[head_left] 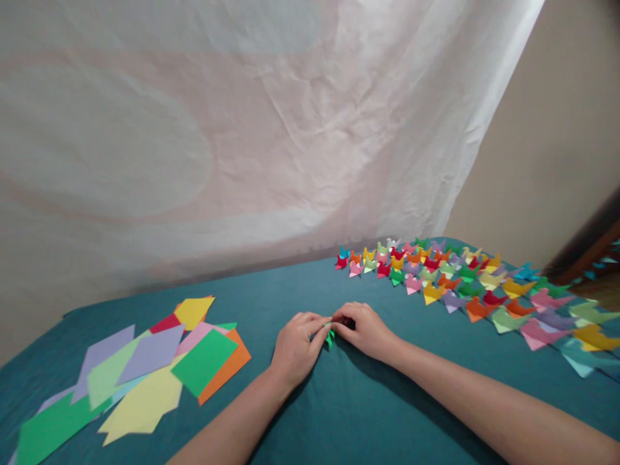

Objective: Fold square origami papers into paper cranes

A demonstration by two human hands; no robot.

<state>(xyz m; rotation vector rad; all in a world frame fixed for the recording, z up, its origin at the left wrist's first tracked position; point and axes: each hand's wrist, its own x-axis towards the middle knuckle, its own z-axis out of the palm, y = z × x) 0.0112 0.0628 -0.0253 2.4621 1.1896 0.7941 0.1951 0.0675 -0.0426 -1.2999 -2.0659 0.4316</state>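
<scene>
My left hand and my right hand meet at the middle of the teal tablecloth. Between their fingertips sits a small green folded paper piece. Both hands pinch it, fingers curled and pressed together, and most of the piece is hidden under them. Both forearms reach in from the bottom edge.
Loose flat coloured paper sheets lie spread at the left. Several rows of finished folded paper figures in many colours stretch along the right side. A creased white sheet hangs behind the table; a beige wall is at right.
</scene>
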